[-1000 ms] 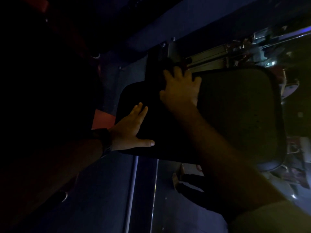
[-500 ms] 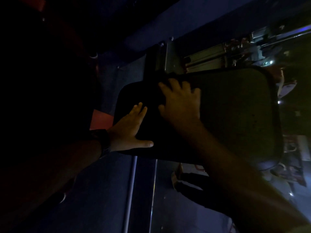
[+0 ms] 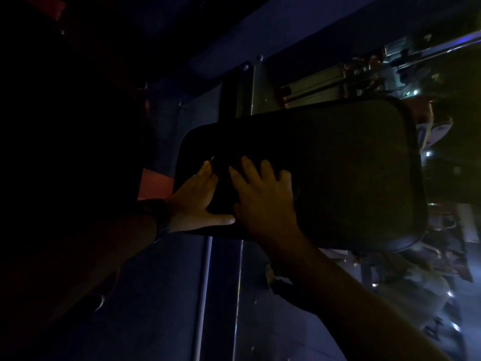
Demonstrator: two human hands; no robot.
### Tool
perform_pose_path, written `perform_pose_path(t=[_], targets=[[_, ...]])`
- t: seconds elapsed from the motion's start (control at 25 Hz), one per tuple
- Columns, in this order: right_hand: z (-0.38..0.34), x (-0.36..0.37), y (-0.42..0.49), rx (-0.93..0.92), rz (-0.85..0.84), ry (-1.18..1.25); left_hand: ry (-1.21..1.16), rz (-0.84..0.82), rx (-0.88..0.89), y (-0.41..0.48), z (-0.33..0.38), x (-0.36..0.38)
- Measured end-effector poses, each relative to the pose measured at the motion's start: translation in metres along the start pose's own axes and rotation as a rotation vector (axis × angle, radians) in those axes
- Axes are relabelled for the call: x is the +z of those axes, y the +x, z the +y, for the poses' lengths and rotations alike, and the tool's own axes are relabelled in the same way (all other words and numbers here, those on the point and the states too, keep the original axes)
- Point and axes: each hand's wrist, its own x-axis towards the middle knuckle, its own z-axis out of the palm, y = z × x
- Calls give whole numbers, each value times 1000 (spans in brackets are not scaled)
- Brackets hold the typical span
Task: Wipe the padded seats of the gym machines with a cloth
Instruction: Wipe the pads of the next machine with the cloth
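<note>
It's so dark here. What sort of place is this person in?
Probably a dim gym. The left hand and right hand lie flat on a black padded seat, which is fixed to a metal frame with rails behind it. More machinery shows faintly at upper right.

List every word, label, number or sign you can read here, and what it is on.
None can be read.
The padded seat: dark, no label shows.
The metal frame behind it: no legible marks.
The pale shapes at the right: too blurred to tell if they bear text.
</note>
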Motion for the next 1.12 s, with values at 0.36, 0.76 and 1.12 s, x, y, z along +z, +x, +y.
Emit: perform_pose_path(t=[0.36, 0.76, 1.12], targets=[[-1, 8, -19, 65, -48, 116, 8, -14, -8, -1, -4, 5], [-1, 9, -47, 367, 6, 146, -29, -37, -42, -6, -3, 4], [-4, 17, -68, 230, 89, 10, -41, -57, -47, -8, 1, 2]])
